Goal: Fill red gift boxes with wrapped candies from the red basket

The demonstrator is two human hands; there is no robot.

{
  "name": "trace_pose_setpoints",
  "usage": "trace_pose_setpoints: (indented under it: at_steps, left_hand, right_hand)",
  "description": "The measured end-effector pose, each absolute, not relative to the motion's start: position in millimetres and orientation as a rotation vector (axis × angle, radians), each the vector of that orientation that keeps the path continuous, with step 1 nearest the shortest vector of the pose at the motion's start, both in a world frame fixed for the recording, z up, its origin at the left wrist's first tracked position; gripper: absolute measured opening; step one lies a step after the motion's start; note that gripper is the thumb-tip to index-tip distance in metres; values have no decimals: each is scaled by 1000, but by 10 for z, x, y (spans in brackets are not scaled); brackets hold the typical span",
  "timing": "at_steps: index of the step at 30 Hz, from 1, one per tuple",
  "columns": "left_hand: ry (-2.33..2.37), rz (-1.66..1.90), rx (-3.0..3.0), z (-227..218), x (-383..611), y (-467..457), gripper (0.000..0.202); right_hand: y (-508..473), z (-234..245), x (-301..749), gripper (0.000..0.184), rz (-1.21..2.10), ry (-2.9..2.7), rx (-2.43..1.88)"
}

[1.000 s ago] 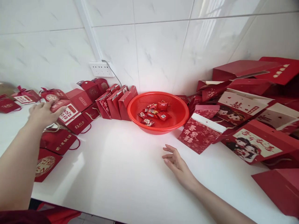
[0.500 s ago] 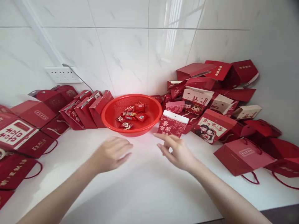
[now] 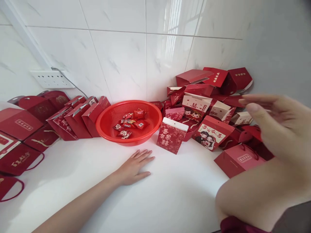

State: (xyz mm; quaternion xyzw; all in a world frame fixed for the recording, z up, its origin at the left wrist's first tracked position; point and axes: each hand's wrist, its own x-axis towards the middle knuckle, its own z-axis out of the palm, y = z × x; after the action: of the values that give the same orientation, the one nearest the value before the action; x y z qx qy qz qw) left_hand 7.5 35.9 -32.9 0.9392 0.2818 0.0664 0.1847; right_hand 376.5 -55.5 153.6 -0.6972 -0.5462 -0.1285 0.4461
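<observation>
Holds the right hand (image 3: 279,129) up in the air at the right, nearest to the camera, with a dark red sleeve (image 3: 239,225) on the same arm. Has its fingers stretched toward the left and the thumb well parted from them, wide, a little blurred, in front of the heap of red boxes (image 3: 218,111); cannot tell about any contact there. Rests the left hand (image 3: 134,166) palm down on the white table (image 3: 145,207), also wide, fingers straight and slightly spread, pointing just short of the red basin (image 3: 128,140).

Has at the lower left edge part of a corded box (image 3: 5,186), and beyond it a gold-lettered box (image 3: 21,160) with a looped cord.

Has on the right, at the front of the heap, a dusty-red box (image 3: 239,160), then a couple-print box (image 3: 213,132), tilted, and a white-edged box (image 3: 171,137) leaning just beside the basin.

Holds inside the basin a small cluster of wrapped candies (image 3: 132,123), mostly red. Lines up a row of slim boxes (image 3: 79,124) just left of the rim.

Ends, farthest back, at a white tiled wall (image 3: 121,58) with a socket panel (image 3: 52,79) and a grey cable (image 3: 69,81).
</observation>
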Motion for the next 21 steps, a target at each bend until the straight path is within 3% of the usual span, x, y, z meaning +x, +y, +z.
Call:
trace_pose_setpoints:
  at_steps: [3,10,13,21]
  left_hand:
    - [791,212,2653,-344,74,371,62]
    - [788,223,2677,-360,70,405,59]
    - [792,204,2684,-363,70,411,58]
    - [783,244,2679,-373,68,406,58]
  right_hand:
    - [-317,1458,3865,25,-194,-1303,-1841]
    - [-138,1300,4244,40,-138,-1294,-2210]
    - [-167,1293,4255,38,-72,-1250,-2333]
    - [173,1230,3989,33,8,-1572,-2110]
